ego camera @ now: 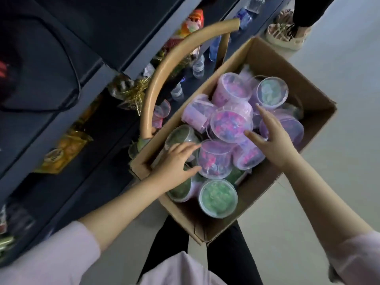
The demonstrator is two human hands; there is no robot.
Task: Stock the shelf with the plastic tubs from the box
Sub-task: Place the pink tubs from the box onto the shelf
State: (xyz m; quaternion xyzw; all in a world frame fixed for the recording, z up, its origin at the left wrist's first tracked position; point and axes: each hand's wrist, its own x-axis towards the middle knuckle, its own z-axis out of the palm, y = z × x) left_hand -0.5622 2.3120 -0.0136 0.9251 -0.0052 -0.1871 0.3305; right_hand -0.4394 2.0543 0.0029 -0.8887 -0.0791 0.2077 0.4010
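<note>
**Where are the tubs right now?**
All in the open cardboard box (267, 182) in front of my legs, just beside the dark shelf (98, 79) on my left. The plastic tubs (271, 90) lie heaped in there, pink, purple and green, some upright, some tipped on their sides.

**And your hands?**
My left grip (176, 159) is open, fingers nearly straight, fingertips against the side of a tilted pink tub (213, 159). It holds nothing yet. My right grip (273, 140) is open too, fingers fanned, thumb touching the rim of the clear lid (231, 125) on the topmost tub.

**What could go wrong?**
The heap looks loose. I judge that pulling one tub from the middle could roll its neighbours. A tub lifted by its lid alone might pop open and spill the small pieces inside. The walls look slick, so a hurried pinch could slip. The tan handle (164, 79) arching between box and shelf could also catch a tub on the way across.
</note>
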